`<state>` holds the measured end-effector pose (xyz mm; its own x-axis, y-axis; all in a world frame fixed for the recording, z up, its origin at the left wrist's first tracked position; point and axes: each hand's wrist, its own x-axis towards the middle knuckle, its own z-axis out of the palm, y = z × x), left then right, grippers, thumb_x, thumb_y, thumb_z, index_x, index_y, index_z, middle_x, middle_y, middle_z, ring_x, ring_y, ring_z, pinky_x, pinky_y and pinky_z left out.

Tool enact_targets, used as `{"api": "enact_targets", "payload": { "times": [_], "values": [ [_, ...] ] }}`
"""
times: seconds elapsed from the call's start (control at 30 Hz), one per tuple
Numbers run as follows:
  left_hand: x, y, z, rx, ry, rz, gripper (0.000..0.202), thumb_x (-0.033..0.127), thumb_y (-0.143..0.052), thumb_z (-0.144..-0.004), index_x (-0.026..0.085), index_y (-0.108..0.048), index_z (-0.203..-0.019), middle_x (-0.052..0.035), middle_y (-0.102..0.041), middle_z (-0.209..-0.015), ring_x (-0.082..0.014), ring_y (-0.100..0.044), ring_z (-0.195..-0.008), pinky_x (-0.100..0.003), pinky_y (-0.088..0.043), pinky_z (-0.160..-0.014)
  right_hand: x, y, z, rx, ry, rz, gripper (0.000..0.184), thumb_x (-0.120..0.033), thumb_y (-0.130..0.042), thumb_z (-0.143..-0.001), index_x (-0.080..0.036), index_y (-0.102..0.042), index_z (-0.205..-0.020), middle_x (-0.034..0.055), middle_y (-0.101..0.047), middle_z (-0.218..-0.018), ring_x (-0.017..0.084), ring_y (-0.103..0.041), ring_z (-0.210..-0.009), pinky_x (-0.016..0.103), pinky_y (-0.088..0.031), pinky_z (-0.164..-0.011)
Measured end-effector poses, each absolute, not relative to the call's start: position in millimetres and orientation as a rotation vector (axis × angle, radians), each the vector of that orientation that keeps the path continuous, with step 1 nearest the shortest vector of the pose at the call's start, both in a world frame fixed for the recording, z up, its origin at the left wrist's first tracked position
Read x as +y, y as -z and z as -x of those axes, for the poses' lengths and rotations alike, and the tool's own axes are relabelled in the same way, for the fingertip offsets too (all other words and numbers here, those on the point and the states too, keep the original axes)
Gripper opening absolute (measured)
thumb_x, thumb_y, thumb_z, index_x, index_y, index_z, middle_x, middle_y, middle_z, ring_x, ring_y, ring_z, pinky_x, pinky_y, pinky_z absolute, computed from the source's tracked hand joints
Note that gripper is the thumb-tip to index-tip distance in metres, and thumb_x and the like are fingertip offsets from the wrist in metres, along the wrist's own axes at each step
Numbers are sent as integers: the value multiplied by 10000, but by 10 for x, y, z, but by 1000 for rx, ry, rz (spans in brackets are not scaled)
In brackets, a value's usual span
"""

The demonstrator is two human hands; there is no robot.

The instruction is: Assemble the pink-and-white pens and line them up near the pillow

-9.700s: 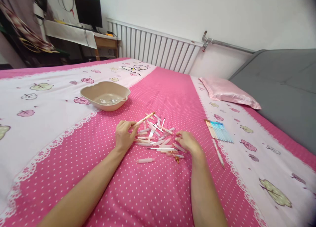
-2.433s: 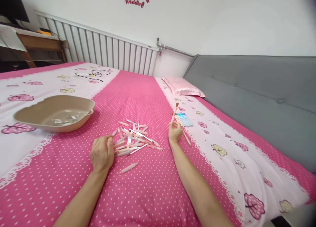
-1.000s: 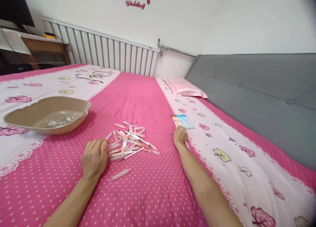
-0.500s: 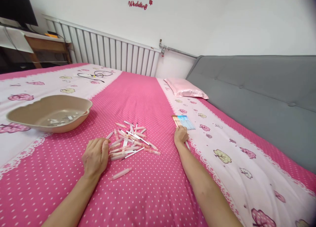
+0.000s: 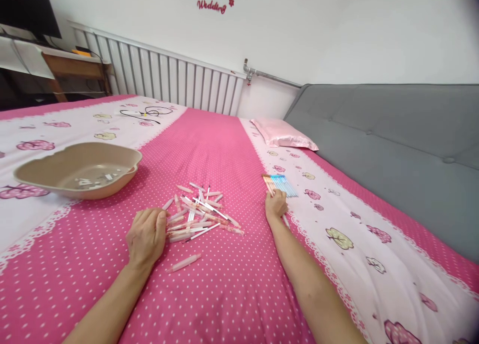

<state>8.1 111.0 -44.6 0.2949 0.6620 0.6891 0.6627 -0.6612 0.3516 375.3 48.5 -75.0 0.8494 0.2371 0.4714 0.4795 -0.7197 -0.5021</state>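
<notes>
Left fingers (image 5: 159, 223) were curled close together, tips touching the near-left edge of a pile of pen parts (image 5: 200, 213); can't tell if anything was pinched. Left hand (image 5: 145, 237) lay knuckles up on the pink polka-dot bedspread (image 5: 224, 294). One loose clear pen tube (image 5: 184, 262) lay just near of the pile, apart from it.

Right fingers (image 5: 279, 197) were bent down at the near end of a row of blue and orange pens (image 5: 281, 184), on the white flowered strip right of the pile. One lone pen (image 5: 286, 221) stuck out from under the right hand (image 5: 276, 205); can't tell whether the fingers were clamped on it or just resting over it.

Handling, judged: the parts look light, thin, stiff plastic, smooth and likely to roll or slip on soft bedding. The thin white refills would probably bend. Best pinched mid-barrel between thumb and fingertip, one at a time.

Far left sat a beige scalloped bowl (image 5: 26, 170) with a few small bits inside. A black cable (image 5: 145, 113) lay farther off, a pink pillow (image 5: 284, 134) far right, a grey sofa (image 5: 392, 134) beyond it and a white radiator (image 5: 160, 80) along the wall.

Readable writing: red "Wedding" lettering (image 5: 212, 6) on the wall. No brands legible on the pens.
</notes>
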Motion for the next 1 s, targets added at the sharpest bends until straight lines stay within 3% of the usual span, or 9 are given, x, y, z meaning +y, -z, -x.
{"api": "enact_targets", "payload": {
  "times": [0.3, 0.43, 0.53, 0.7, 0.8, 1.0],
  "values": [
    [1069, 443, -100, -1359, 1356, 2478, 329, 287, -290, -915, 183, -569, -775, -55, -621, -805, -189, -527, -800, -322, -378, -786, 377, 725, -3636, -808, 629, 2090, 268, -297, -392, -888, -158, -593, -997, 99, -598, -986, 194, -553, -909, 275, -393, -708],
    [1065, 454, -109, -1509, 1297, 2409, 364, 320, -276, -916, 183, -568, -747, -65, -608, -777, -202, -520, -799, -324, -383, -777, 369, 690, -3433, -959, 600, 1964, 324, -355, -360, -899, -157, -597, -996, 98, -606, -971, 188, -547, -854, 285, -396, -756],
    [1079, 474, -125, -1658, 1236, 2325, 351, 357, -313, -897, 171, -591, -791, -87, -621, -816, -230, -529, -843, -346, -392, -805, 405, 650, -3206, -983, 354, 1906, 375, -407, -368, -883, -156, -597, -1042, 115, -599, -1028, 196, -543, -850, 318, -399, -803],
    [1095, 507, -162, -1854, 1133, 2387, 471, 443, -324, -875, 111, -583, -1086, -155, -619, -1090, -277, -517, -1072, -397, -362, -951, 526, 642, -2891, -965, -176, 1908, 552, -522, -333, -860, -129, -565, -1170, 167, -577, -1187, 246, -543, -1038, 388, -393, -906],
    [1092, 499, -169, -1863, 1009, 2587, 561, 497, -313, -869, 107, -514, -1218, -152, -554, -1247, -275, -457, -1197, -408, -296, -1036, 616, 653, -2796, -1043, -320, 1875, 633, -578, -287, -858, -158, -480, -1291, 140, -504, -1319, 231, -494, -1170, 367, -388, -953],
    [1091, 471, -131, -1694, 958, 2897, 581, 539, -330, -855, 155, -491, -1259, -109, -559, -1263, -250, -482, -1185, -414, -302, -1041, 888, 587, -2702, -1291, -546, 1791, 647, -600, -310, -853, -221, -380, -1372, 78, -377, -1430, 190, -385, -1291, 353, -351, -1017]
  ]
}}
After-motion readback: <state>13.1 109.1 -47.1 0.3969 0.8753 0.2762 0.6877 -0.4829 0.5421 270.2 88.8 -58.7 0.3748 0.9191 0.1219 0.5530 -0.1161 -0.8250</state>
